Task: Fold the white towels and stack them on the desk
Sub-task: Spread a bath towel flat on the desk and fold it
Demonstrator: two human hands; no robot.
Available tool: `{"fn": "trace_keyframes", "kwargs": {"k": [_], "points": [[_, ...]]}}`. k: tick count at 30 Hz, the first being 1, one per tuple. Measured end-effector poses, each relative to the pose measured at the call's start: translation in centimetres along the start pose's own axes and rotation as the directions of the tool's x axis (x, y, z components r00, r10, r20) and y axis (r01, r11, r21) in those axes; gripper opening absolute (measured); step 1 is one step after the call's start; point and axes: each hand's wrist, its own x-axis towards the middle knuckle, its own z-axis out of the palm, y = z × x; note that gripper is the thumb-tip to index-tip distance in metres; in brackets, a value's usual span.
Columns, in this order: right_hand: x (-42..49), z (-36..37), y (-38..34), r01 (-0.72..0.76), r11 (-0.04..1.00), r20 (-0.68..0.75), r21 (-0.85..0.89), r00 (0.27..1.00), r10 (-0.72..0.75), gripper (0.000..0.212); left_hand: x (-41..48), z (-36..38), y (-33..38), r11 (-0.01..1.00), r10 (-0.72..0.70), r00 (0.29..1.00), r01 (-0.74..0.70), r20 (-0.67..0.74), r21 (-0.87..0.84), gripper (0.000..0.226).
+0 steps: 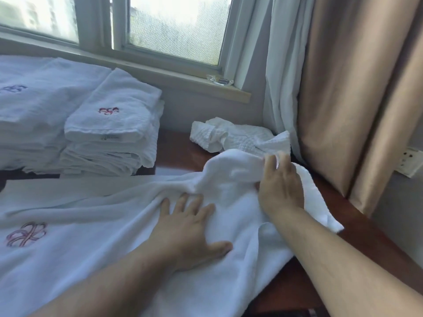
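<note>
- The right hand (280, 184) is pinching a bunched-up corner of the big white towel (103, 236), with the thumb tucked in the cloth and the fingers lying over the top.
- The left hand (187, 227) is pressing flat on the same towel, fingers straight and spread, holding nothing.
- The towel is lying spread out on the dark wooden desk (357, 225), with its pink stitched flower (26, 233) facing up. One end is flopping over the desk edge on the right.
- I think this towel is only starting to get folded; it is looking mostly flat and wrinkly.
- Two piles of folded towels are sitting at the back left: a small stack (114, 133) and a wider stack (34, 110) touching it. So a good part of the job is looking done.
- A crumpled waffle cloth (238, 136) is waiting at the back, just beyond the right hand.
- The curtain (343, 99) is hanging close on the right and could be getting in the way.
</note>
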Motion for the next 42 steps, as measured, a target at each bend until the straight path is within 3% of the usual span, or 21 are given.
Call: {"fn": "trace_keyframes", "kwargs": {"k": [2, 4, 6, 8, 10, 12, 14, 18, 20, 22, 24, 26, 28, 30, 32, 33, 35, 39, 41, 42], "points": [[-0.8, 1.1, 0.4, 0.097, 0.994, 0.067, 0.051, 0.993, -0.101, 0.05, -0.1, -0.1, 0.0, 1.0, 0.003, 1.0, -0.003, -0.002, 0.0, 0.11], [-1.8, 2.0, 1.3, 0.122, 0.99, 0.239, 0.076, 0.961, -0.136, 0.032, -0.1, -0.2, 0.1, 1.0, -0.001, 1.0, 0.001, 0.002, -0.007, 0.111], [-2.7, 2.2, 2.4, 0.077, 0.994, 0.381, -0.077, 0.924, -0.042, 0.024, 0.0, -0.3, 0.1, 1.0, -0.013, 1.0, 0.013, 0.02, -0.013, 0.113], [-3.2, 2.0, 3.6, -0.019, 0.988, 0.404, -0.154, 0.911, 0.08, 0.029, 0.1, -0.3, 0.2, 0.999, -0.028, 0.999, 0.029, 0.033, -0.02, 0.115], [-3.7, 1.3, 4.5, -0.147, 0.987, 0.367, -0.059, 0.917, 0.158, 0.038, 0.2, -0.3, 0.2, 0.999, -0.04, 0.998, 0.041, 0.038, -0.023, 0.115], [-4.4, 0.9, 4.9, -0.113, 0.991, 0.375, 0.073, 0.924, 0.078, 0.038, 0.3, -0.2, 0.3, 0.999, -0.039, 0.999, 0.04, 0.026, -0.018, 0.115], [-5.2, 0.4, 5.0, -0.05, 0.99, 0.472, 0.132, 0.881, -0.019, 0.03, 0.2, -0.1, 0.1, 1.0, -0.026, 1.0, 0.026, 0.008, -0.005, 0.114], [-4.1, -1.9, 5.0, -0.014, 0.941, 0.695, -0.338, 0.67, 0.26, 0.031, -0.2, -0.5, -0.3, 1.0, 0.015, 0.997, -0.016, 0.075, 0.018, 0.117], [-3.8, -2.1, 4.9, 0.088, 0.951, 0.721, -0.295, 0.673, 0.161, 0.029, -0.5, -0.6, -0.6, 0.999, 0.027, 0.995, -0.029, 0.099, 0.027, 0.119], [-4.2, -2.1, 4.7, 0.102, 0.995, 0.64, -0.018, 0.766, -0.067, 0.029, -0.8, -0.6, -0.9, 0.999, 0.023, 0.996, -0.026, 0.087, 0.031, 0.119], [-4.9, -2.7, 4.6, 0.111, 0.989, 0.615, 0.096, 0.775, -0.147, 0.039, -1.0, -0.5, -1.0, 1.0, 0.009, 0.998, -0.012, 0.07, 0.029, 0.119], [-5.1, -3.3, 4.9, 0.138, 0.988, 0.707, -0.07, 0.706, -0.048, 0.037, -0.9, -0.5, -0.9, 1.0, -0.006, 0.998, 0.005, 0.069, 0.019, 0.119], [-5.0, -4.1, 5.2, 0.141, 0.935, 0.771, -0.326, 0.612, 0.177, 0.021, -0.7, -0.5, -0.6, 1.0, -0.021, 0.998, 0.02, 0.066, 0.014, 0.118], [-5.1, -5.1, 4.8, 0.16, 0.906, 0.747, -0.393, 0.63, 0.213, 0.018, -0.5, -0.5, -0.4, 0.999, -0.032, 0.997, 0.031, 0.071, 0.014, 0.119], [-5.4, -5.3, 4.2, 0.182, 0.974, 0.674, -0.135, 0.738, -0.044, 0.023, -0.3, -0.5, -0.3, 0.999, -0.028, 0.997, 0.027, 0.07, 0.018, 0.119], [-5.8, -5.3, 3.6, 0.191, 0.979, 0.645, 0.065, 0.741, -0.188, 0.026, -0.2, -0.5, -0.4, 1.0, -0.02, 0.998, 0.019, 0.066, 0.018, 0.119], [-6.8, -5.6, 2.4, 0.14, 0.918, 0.649, 0.372, 0.667, -0.365, 0.032, -0.2, -0.4, -0.6, 1.0, -0.002, 0.999, 0.002, 0.052, 0.016, 0.116], [-8.2, -5.9, 1.6, 0.181, 0.877, 0.698, 0.444, 0.543, -0.466, 0.062, -0.3, -0.5, -0.7, 1.0, -0.001, 0.999, 0.0, 0.039, 0.005, 0.115], [-8.3, -6.6, 1.8, 0.087, 0.924, 0.805, 0.372, 0.465, -0.368, 0.059, -0.3, -0.6, -0.7, 1.0, -0.002, 0.999, 0.002, 0.042, 0.003, 0.114], [-8.3, -7.2, 1.9, 0.007, 0.953, 0.883, 0.303, 0.375, -0.284, 0.052, -0.4, -0.7, -0.7, 1.0, 0.0, 0.999, 0.0, 0.05, 0.002, 0.114]]}}
